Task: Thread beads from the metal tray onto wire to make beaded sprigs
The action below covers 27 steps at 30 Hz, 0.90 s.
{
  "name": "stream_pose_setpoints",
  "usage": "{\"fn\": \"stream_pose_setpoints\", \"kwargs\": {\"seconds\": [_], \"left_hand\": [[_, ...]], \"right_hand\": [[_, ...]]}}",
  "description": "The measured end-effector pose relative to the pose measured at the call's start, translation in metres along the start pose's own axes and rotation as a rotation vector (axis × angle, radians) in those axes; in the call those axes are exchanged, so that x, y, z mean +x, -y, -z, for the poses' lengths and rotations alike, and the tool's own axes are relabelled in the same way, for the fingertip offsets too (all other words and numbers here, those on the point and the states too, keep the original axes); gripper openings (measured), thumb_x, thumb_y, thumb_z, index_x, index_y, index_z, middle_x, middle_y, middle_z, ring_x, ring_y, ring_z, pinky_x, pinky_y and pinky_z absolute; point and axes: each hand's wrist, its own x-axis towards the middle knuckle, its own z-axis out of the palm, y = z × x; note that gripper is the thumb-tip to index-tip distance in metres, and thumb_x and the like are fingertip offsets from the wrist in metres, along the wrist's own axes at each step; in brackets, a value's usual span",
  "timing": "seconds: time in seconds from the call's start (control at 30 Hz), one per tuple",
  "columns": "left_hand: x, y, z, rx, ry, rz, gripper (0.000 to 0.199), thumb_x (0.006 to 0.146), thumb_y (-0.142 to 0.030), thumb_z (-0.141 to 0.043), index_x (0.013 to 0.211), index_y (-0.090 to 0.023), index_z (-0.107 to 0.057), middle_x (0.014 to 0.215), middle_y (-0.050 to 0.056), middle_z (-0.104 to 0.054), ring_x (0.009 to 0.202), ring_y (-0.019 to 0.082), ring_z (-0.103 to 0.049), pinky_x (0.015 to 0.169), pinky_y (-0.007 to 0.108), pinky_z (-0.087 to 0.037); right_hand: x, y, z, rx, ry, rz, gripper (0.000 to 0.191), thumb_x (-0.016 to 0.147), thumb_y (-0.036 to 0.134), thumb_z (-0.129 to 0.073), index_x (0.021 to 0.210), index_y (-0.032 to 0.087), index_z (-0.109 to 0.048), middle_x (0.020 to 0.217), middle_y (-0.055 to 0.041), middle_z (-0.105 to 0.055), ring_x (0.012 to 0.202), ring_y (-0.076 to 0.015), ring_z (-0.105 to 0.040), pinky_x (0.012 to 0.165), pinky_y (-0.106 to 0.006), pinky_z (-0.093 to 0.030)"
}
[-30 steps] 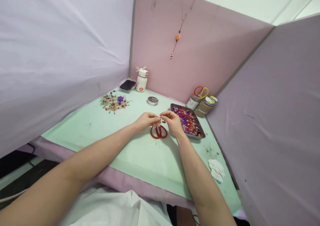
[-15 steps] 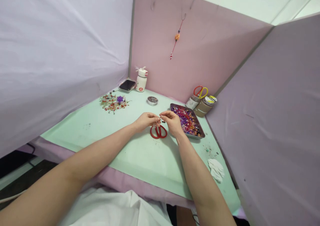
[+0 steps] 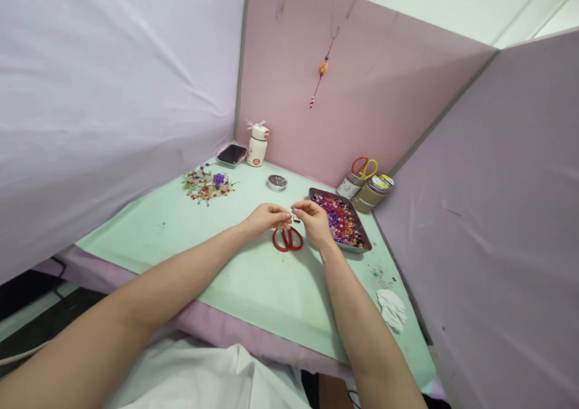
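over the surface [image 3: 253, 288], the left hand [image 3: 270, 218] and the right hand [image 3: 313, 221] are held close together, both with thumb and finger narrowed to a pinch, probably for fine control; whatever is gripped there is too small to be told. just under them the red scissors [image 3: 290, 239] are laid, handles toward the person, seemingly for easy reach. beads [image 3: 340, 218] are kept in a tray [image 3: 355, 249] beside the right hand, perhaps so that rolling is prevented. a loose pile [image 3: 205, 187] is set well apart.
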Motion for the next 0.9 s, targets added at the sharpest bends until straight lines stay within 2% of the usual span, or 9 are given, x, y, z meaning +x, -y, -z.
{"fn": "stream_pose_setpoints", "kwargs": {"seconds": [0.53,0.9], "left_hand": [[0.0006,0.0012,0.0003,0.078,0.000,-0.001,0.029,0.068,-0.038,-0.074,0.078,-0.011,-0.069,0.070,0.006,-0.069,0.068,0.015,-0.063,0.073,0.030,-0.048],[-0.0010,-0.0017,-0.0006,0.028,0.009,-0.005,0.034,0.061,-0.039,-0.080,0.075,-0.011,-0.068,0.069,0.005,-0.068,0.063,0.014,-0.062,0.070,0.030,-0.050]], "right_hand": [[-0.0003,-0.0002,-0.0012,-0.008,0.030,-0.009,0.020,0.063,0.034,-0.076,0.077,0.022,-0.068,0.080,-0.0002,-0.069,0.076,-0.0154,-0.062,0.072,-0.029,-0.049],[-0.0016,0.0019,-0.0031,0.039,0.065,-0.016,0.023,0.064,0.032,-0.076,0.082,0.022,-0.064,0.082,0.0003,-0.068,0.079,-0.0153,-0.063,0.075,-0.031,-0.050]]}}
